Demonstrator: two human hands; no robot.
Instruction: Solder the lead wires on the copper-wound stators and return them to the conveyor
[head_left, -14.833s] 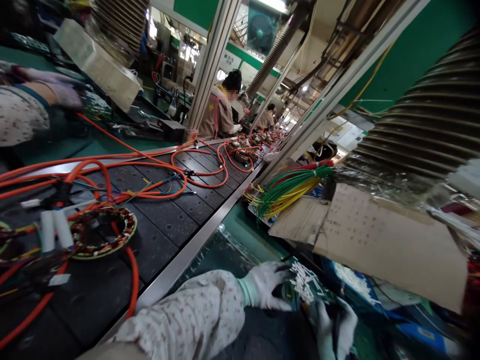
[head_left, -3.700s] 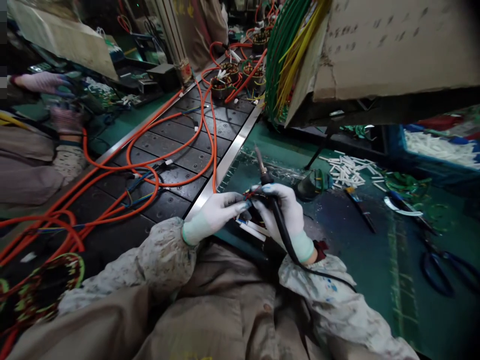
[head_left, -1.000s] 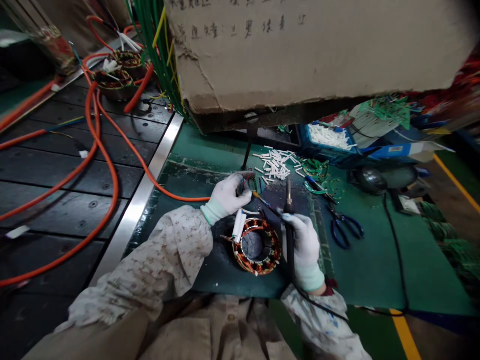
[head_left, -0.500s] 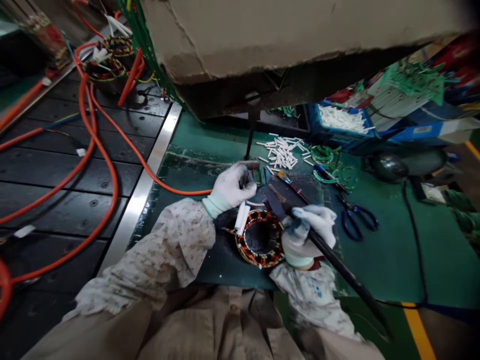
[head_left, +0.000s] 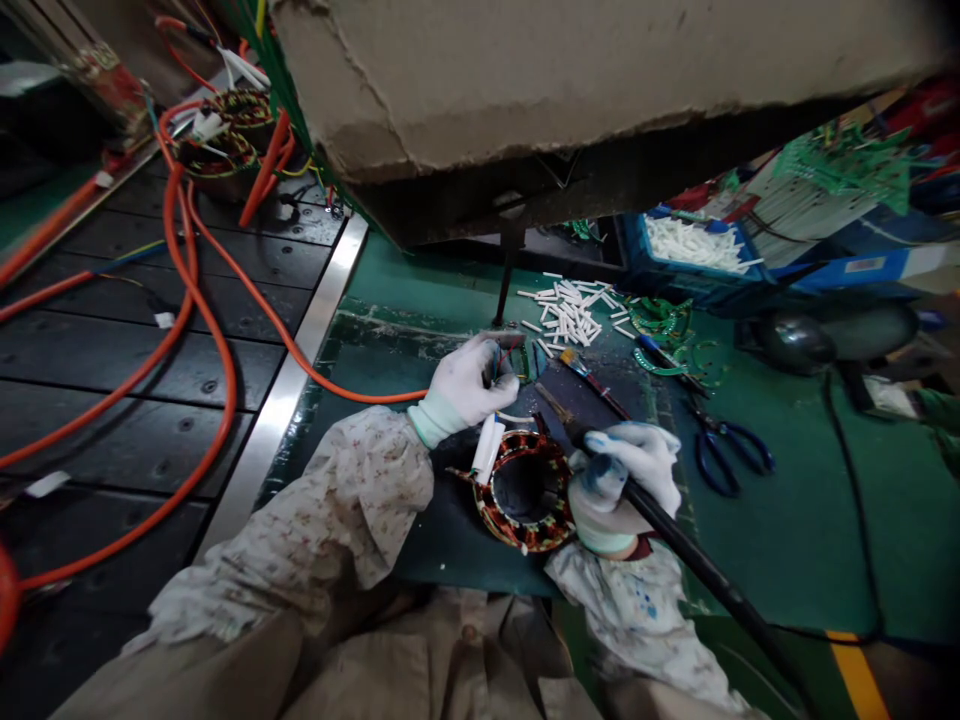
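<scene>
A soldering step looks to be in hand. The soldering iron (head_left: 592, 440) is gripped in the right hand (head_left: 622, 475), its tip pointed up toward the left hand (head_left: 469, 385). Thin wire ends (head_left: 504, 362) are pinched in the left hand's fingers. Next, the hot tip would need to be brought gently to those wires. The motor ring (head_left: 525, 490) lies on the tabletop (head_left: 757, 520) between the hands. It is round, wound with coppery wire, and has white sleeves (head_left: 486, 450) sticking out.

our one head-worn view, looking forward and steeply down from close above the green bench mat (head_left: 757, 520), conveyor (head_left: 112, 340) at our left, cardboard overhang (head_left: 570, 70) filling the top
</scene>
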